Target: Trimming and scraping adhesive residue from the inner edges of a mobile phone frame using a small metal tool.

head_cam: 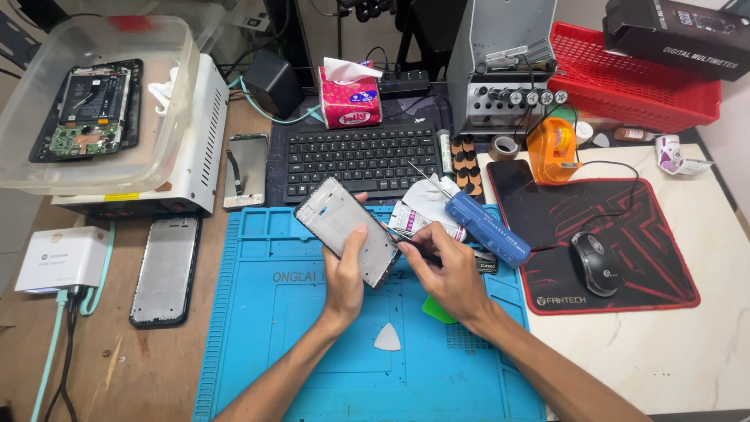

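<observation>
My left hand grips a grey phone frame and holds it tilted above the blue work mat. My right hand pinches a thin metal tool whose tip touches the frame's right edge. Just beyond my right hand lie a blue box and a white tube. A white triangular pick and a green pick rest on the mat near my wrists.
A black keyboard sits behind the mat. A phone back cover and a screen part lie at left. A clear tub holds an opened phone. A mouse is on a red-black pad at right, beside a dark phone.
</observation>
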